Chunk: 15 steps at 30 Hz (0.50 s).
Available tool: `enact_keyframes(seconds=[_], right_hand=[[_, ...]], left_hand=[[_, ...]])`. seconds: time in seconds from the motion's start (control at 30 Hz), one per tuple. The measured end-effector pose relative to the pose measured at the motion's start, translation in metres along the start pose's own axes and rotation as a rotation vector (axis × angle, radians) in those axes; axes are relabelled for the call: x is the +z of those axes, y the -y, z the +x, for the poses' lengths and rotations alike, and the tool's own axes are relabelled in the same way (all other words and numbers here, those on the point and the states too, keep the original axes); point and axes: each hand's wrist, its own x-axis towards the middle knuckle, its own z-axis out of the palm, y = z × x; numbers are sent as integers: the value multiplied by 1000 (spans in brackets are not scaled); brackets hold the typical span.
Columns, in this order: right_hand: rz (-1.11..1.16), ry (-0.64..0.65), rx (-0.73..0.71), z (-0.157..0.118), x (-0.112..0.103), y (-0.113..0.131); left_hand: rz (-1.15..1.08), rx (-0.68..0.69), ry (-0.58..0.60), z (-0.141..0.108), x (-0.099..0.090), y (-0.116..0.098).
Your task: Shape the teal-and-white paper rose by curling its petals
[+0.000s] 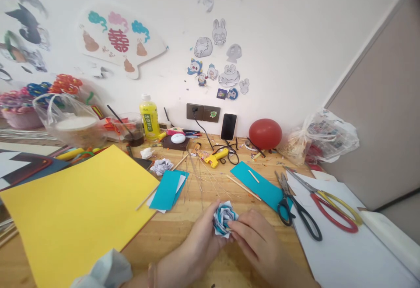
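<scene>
A small paper rose (225,219) in white and blue layers is held above the wooden table (177,231) at the lower middle. My left hand (206,235) grips it from the left side and from beneath. The fingers of my right hand (254,235) are pinched together at the rose's right edge, touching its petals; whether they hold a petal or something small is hard to tell. The underside of the rose is hidden by my hands.
Yellow sheet (82,209) at left; blue paper pieces (166,190) beside it. Black scissors (300,207) and red-yellow scissors (331,205) lie right. Behind are a yellow glue gun (216,158), phone (229,127), red balloon (265,133), bottle (150,119) and thin wires (213,176).
</scene>
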Motion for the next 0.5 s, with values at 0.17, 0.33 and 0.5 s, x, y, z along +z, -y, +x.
enact_keyframes(seconds=[0.17, 0.33, 0.5], right_hand=[[63, 70, 112, 2, 2, 2], [51, 104, 196, 2, 3, 3], [234, 81, 342, -2, 8, 4]], left_hand=[[11, 25, -8, -1, 0, 1], [56, 66, -49, 1, -3, 3], [73, 89, -55, 1, -2, 3]])
